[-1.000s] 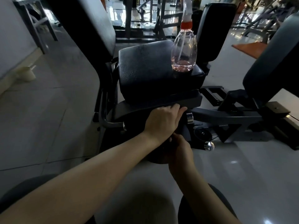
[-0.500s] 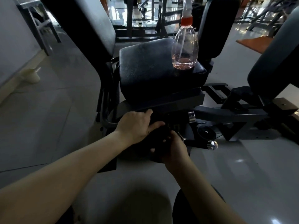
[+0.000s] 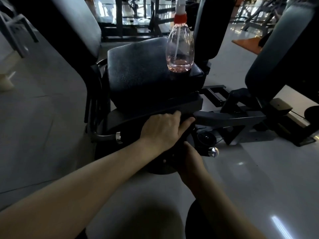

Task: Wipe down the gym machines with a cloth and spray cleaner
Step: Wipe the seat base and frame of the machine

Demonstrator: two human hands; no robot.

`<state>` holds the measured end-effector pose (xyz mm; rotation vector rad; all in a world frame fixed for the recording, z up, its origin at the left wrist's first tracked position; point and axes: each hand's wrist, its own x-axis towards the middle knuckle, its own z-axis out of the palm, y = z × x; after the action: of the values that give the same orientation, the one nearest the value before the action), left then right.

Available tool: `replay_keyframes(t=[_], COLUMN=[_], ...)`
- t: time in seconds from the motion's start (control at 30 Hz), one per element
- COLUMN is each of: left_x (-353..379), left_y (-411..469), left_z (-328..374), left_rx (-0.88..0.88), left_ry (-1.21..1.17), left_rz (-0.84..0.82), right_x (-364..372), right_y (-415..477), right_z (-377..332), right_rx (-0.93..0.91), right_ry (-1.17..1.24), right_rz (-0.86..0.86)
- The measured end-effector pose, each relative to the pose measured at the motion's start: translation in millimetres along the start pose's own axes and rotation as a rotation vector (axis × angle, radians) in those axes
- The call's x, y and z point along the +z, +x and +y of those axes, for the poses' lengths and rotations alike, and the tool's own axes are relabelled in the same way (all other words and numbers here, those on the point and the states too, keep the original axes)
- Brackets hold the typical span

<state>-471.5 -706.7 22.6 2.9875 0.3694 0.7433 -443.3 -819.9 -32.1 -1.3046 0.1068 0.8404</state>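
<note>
Looking down on a gym machine in dim light: black padded seat (image 3: 141, 75) at centre, tilted backrest (image 3: 77, 23) up at 11 o'clock, pale tiled floor (image 3: 43, 126) all round. Upright on the seat's corner at 1 o'clock, close to the edge: a clear spray bottle (image 3: 180, 49) with a red collar and a little pink liquid at the bottom, touched by neither hand. Just below the seat, at its 6 o'clock: the dark seat base (image 3: 155, 109), with the left hand (image 3: 162, 130) laid on its front edge. Left grip narrow, fingers folded over something dark and thumb stretched toward 3 o'clock; cloth or bare frame beneath, impossible to tell. Lower, at 5 o'clock from it, the right hand (image 3: 189, 159), reaching into the shadowed mechanism beside a chrome knob (image 3: 213, 152); its grip hidden, so no telling whether wide or narrow. No cloth plainly visible anywhere. Probably mid-wipe on the frame under the seat. Next move likely a matter of steady pressure along the ledge, or a reach up to 1 o'clock for fresh spray, without tipping the bottle.
</note>
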Motion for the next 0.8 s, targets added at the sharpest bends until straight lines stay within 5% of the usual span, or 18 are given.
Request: replay_keyframes(t=[0.23,0.43,0.53,0.63,0.73,0.8], left_x=[3,-6,-5,-2,4,9], left_y=[52,20,33,56,79,79], left_z=[-8,25,30,33,29,23], left_rx=[-0.434,0.006,-0.13,-0.35,-0.381,-0.493], left_ry=[-0.324,-0.025,-0.068,-0.132,-0.229,-0.367], left_rz=[-0.593,-0.175,-0.254,-0.473,-0.738,-0.669], right_x=[-6,-27,-30,-34,-39,-41], right_y=[-1,2,5,5,2,-3], right_z=[-7,-12,-18,-32,-49,-55], right_rx=[-0.032,-0.052,-0.079,-0.152,-0.223,-0.24], right_ry=[-0.097,-0.047,-0.074,-0.061,-0.086,-0.118], right_rz=[-0.032,-0.045,-0.083,-0.059,-0.079,-0.079])
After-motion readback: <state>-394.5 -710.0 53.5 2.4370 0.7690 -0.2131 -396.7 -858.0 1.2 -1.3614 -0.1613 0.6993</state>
